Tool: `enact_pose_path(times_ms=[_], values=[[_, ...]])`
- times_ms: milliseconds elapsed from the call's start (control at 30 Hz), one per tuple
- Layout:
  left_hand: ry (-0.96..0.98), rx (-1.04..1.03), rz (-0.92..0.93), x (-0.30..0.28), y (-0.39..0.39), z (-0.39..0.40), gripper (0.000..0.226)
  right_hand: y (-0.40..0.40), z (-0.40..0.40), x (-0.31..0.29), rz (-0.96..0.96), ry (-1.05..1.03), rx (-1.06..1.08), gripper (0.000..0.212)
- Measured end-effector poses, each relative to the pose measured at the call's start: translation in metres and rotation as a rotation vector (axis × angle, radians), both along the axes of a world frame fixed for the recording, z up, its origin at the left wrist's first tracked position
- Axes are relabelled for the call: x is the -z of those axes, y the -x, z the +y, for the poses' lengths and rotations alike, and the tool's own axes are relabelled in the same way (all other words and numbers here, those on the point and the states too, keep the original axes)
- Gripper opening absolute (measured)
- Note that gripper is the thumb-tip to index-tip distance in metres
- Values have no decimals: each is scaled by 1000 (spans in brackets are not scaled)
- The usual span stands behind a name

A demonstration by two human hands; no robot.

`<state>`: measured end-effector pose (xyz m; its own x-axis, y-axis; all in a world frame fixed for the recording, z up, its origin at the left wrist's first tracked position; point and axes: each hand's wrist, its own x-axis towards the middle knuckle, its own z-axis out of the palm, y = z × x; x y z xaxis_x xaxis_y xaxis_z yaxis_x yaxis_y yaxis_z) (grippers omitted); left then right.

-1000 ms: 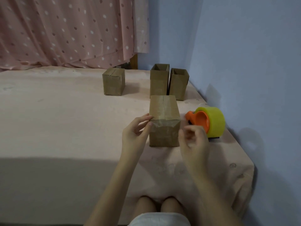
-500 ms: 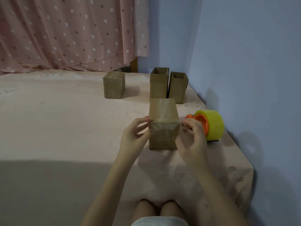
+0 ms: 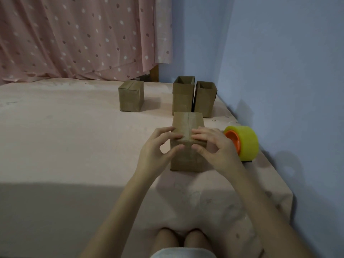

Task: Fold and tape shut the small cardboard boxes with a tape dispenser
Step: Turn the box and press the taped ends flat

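From the head view, the nearest cardboard box (image 3: 188, 144) stood on a pink-covered surface (image 3: 74, 146), probably a bed or mattress, just in front of the person's knees. Its top flaps were folded shut, with a seam running down the middle of the lid. The left hand (image 3: 158, 149) and the right hand (image 3: 214, 148) sat on either side of that seam at the near top edge. The fingers of each lay fairly straight across the lid while the thumbs pressed against the front face, so both hands were pressing the box rather than clenching or pinching it.

The box looked light and thin-walled. It would probably slide or dent under a hard push, so it is best held by its edges and corners, where the cardboard is stiffest.

The tape dispenser (image 3: 242, 142), a yellow roll on an orange hub, lay just beside the right hand, close to the blue wall (image 3: 279, 71). Neither hand touched it.

Farther back stood a closed box (image 3: 131, 97), and to its right two open boxes (image 3: 193, 95) touching each other. A dotted pink curtain (image 3: 74, 34) hung behind.
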<state>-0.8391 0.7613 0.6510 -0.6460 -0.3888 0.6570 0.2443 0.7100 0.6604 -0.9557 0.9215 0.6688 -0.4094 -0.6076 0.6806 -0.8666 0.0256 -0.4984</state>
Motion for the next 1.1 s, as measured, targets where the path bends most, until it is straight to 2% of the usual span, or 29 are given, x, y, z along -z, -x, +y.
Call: enact_pose_path(times_ms=[133, 233, 300, 433, 633, 800, 1100], values=[[233, -136, 123, 11, 6, -1, 30, 6, -5, 11, 71, 88, -8, 28], [320, -226, 209, 19, 13, 0, 25, 7, -8, 15, 161, 126, 7, 28], [277, -217, 230, 22, 14, 2, 29, 5, -8, 19, 159, 124, 6, 28], [69, -104, 175, 22, 8, 9, 41, -5, -10, 26, 22, 178, -2, 35], [-155, 6, 129, 14, 5, 5, 32, -4, -16, 24, 0, 225, 22, 26], [-229, 102, 63, 5, 0, -2, 23, 4, -6, 18, -62, 120, -80, 25], [-204, 152, -1, 0, -6, -7, 20, 5, 8, 2, -301, -45, -247, 31]])
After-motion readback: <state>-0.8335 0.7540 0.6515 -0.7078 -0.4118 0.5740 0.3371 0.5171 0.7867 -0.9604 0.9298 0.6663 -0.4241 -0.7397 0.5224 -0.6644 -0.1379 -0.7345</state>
